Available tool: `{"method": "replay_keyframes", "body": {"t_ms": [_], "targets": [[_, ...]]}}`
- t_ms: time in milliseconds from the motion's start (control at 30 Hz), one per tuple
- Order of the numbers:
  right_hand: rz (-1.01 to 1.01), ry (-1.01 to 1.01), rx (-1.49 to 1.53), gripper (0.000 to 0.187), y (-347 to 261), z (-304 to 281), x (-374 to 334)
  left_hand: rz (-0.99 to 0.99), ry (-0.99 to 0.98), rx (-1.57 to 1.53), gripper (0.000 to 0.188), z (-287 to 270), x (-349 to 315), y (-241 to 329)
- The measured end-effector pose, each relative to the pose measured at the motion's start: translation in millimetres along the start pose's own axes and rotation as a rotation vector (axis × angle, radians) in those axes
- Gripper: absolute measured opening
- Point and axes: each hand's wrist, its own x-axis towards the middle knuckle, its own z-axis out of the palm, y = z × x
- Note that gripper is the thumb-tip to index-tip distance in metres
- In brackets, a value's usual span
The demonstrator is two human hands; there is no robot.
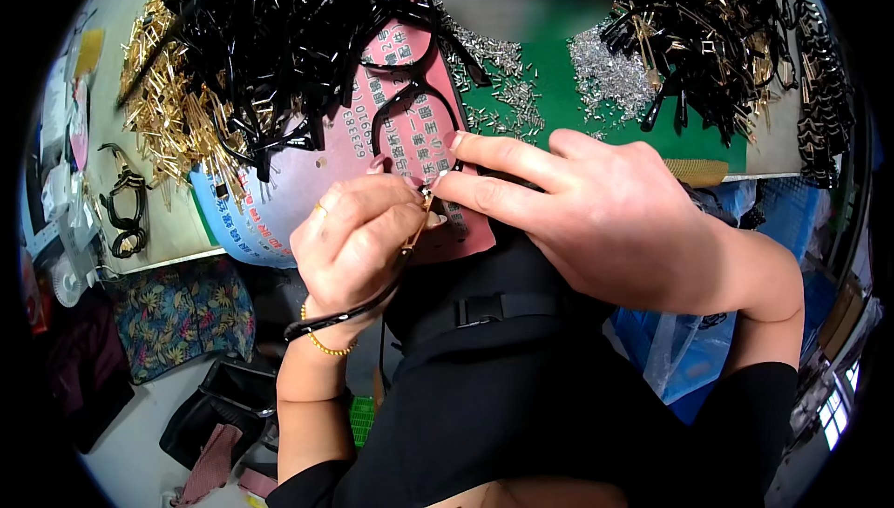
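In front of my body, both hands meet at a black eyeglass frame (416, 89) over a pink printed sheet (470, 238). My left hand (349, 238) is closed, pinching the frame's near side together with a gold and black temple arm (312, 325). The temple's black tip sticks out past my wrist, across a gold beaded bracelet (326, 350). My right hand (596, 201) presses its fingertips on the frame's right side, close to where the temple meets it. The joint itself is mostly hidden by fingertips.
A large heap of black eyeglass frames (270, 52) lies far left, beside piled gold temple parts (154, 89). Small silver screws (605, 70) are strewn over a green mat (545, 66). More black and gold temples (694, 33) are heaped far right. A black-gold frame (126, 205) lies leftmost.
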Motion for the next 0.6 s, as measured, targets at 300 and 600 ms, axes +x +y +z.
{"method": "replay_keyframes", "body": {"t_ms": [300, 600], "targets": [[-0.044, 0.013, -0.084, 0.048, -4, 0, 2, -0.074, -0.015, -0.051, 0.028, -3, -4, 10], [-0.139, 0.132, -0.279, 0.042, 0, 11, 6, -0.134, 0.1, -0.067, 0.022, 15, -15, 1]]}}
